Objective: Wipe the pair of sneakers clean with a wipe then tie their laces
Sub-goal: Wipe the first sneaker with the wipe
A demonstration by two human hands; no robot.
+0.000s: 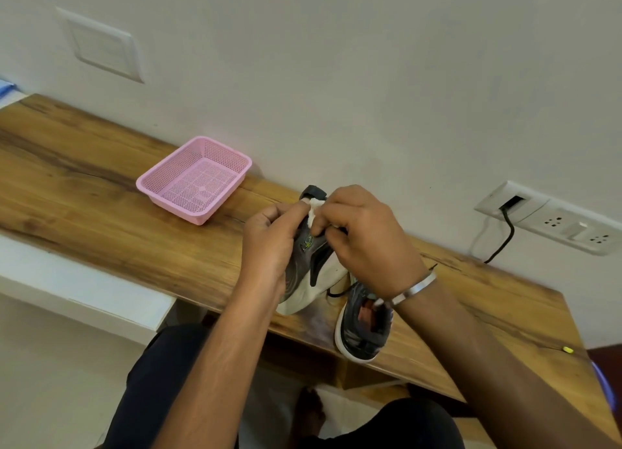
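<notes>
Head view, 1 frame. Wooden bench (84,186) runs along a pale wall. 2 grey sneakers with white soles sit near the bench's front edge, toward its right end. The held sneaker (308,273) is tipped up on its side over the front part of the bench, white sole facing right, dark end pointing toward the wall. Left hand (269,243) is curled round the grey upper of this shoe from the left, fingers wrapped over its top. Right hand (367,236) pinches a small white wipe (315,209) between fingertips and thumb, pressed against the upper end of the held sneaker; the wipe is mostly covered by both hands, so its full extent cannot be told. A metal bangle (415,288) sits on the right wrist. The second sneaker (363,327) stands upright on the bench just right of the first, heel overhanging the front edge, opening facing up, partly hidden by the right forearm; a loose black lace (336,293) lies between the 2 shoes. A pink mesh basket (158,187) stands toward the back edge, well left of the shoes. A wall socket plate (558,219) with a black cable (505,243) plugged in sits at the right. A small yellow object (568,349) lies near the bench's front right corner.
</notes>
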